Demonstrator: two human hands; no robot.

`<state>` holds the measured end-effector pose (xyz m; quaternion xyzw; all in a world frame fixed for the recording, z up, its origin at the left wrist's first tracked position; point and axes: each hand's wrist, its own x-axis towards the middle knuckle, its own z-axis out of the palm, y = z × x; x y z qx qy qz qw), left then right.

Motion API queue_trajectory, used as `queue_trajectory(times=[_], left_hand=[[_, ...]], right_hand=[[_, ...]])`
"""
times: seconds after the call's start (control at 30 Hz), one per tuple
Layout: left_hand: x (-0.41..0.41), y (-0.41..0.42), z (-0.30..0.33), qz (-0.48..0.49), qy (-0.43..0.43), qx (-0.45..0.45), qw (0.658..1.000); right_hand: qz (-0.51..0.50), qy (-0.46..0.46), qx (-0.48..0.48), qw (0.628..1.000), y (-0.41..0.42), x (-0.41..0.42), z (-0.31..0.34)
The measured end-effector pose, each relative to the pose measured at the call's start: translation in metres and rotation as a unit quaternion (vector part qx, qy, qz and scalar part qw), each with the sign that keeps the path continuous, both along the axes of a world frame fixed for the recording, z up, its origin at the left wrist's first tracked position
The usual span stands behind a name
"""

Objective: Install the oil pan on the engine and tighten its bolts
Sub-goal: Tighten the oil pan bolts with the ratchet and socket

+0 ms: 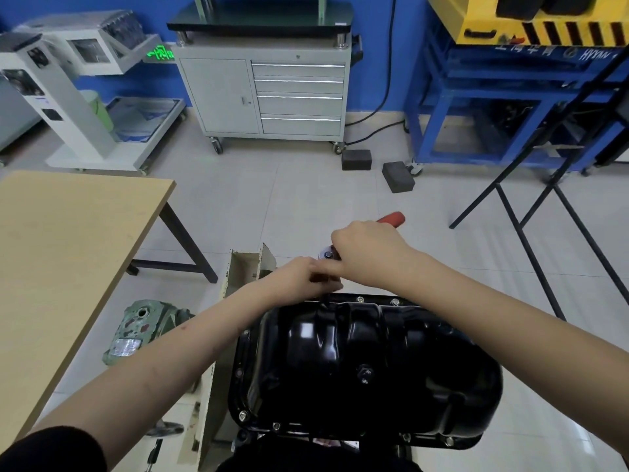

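At the lower middle of the view, a glossy black oil pan (pixel 367 366) sits bottom-up on the engine, its flange lying flat with bolts (pixel 360 299) showing along the far edge and more around the left and near rims. A drain plug (pixel 365 373) stands near the middle of the pan's surface.

At the far rim of the pan, a ratchet wrench (pixel 391 219) with a red handle stands over one of the flange bolts; its metal head (pixel 327 255) shows between the two hands and the handle points away to the right. The right hand (pixel 369 253) is curled round the wrench just behind the head, gripping it. The left hand (pixel 309 275) reaches in from the left, its fingers bunched below the ratchet head, apparently pinching the socket or extension, though the part itself is mostly hidden.

Left of the pan, a cream-painted metal stand frame (pixel 238 267) rises beside the engine, and a worn green casting (pixel 143 330) lies on the tiled floor beyond it. A wooden-topped table (pixel 68 240) fills the left side. Farther back, a grey drawer cabinet (pixel 265 93) on casters stands against the blue wall, two dark blocks (pixel 377 166) lie on the floor, and a blue steel frame (pixel 503 97) occupies the right.
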<state>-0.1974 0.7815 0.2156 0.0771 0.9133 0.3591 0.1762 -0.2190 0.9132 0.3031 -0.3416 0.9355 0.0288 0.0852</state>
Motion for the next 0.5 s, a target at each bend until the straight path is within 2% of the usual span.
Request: queue_trajectory(times=[0.1,0.23,0.3,0.4,0.5], left_hand=[[0.005,0.000,0.001,-0.012,0.014,-0.028,0.999],[0.004,0.003,0.007,-0.054,0.005,-0.077,0.996],[0.002,0.006,0.010,-0.075,0.008,-0.074,0.994],[0.005,0.007,0.010,-0.058,0.004,-0.065,0.996],[0.010,0.005,0.012,-0.007,0.047,-0.049,0.998]], right_hand=[[0.009,0.006,-0.019,1.000,-0.001,0.003,0.000],[0.089,-0.075,-0.022,0.993,0.002,0.001,0.008],[0.118,-0.088,-0.017,0.989,0.003,0.000,0.010],[0.101,-0.029,-0.008,0.994,0.001,0.002,0.006],[0.040,0.050,0.004,0.998,-0.004,0.006,0.001]])
